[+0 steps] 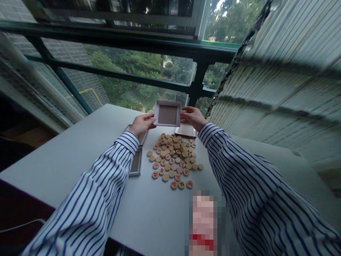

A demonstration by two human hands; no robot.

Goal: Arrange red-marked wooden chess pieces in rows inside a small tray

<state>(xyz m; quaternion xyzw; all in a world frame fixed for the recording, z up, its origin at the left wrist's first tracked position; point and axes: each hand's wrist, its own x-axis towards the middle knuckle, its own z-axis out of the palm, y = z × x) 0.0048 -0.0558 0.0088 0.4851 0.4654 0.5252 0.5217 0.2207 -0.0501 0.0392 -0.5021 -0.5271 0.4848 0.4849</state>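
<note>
Blue-and-white striped cloth sleeves (93,181) stretch over a white tabletop (149,213).
Left hand (142,124) and right hand (194,118) hold a shallow, square, pale-rimmed box (167,114) (brownish inside, from here) beyond round tan discs (167,167).

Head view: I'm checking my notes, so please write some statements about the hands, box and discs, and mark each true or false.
1. The left hand and right hand hold a shallow box. True.
2. Some discs bear red characters. True.
3. The shallow box is full of discs. False: its floor is bare; discs lie on the white table.
4. Both sleeves are striped. True.
5. Every disc shows a marking. False: many show blank faces.
</note>
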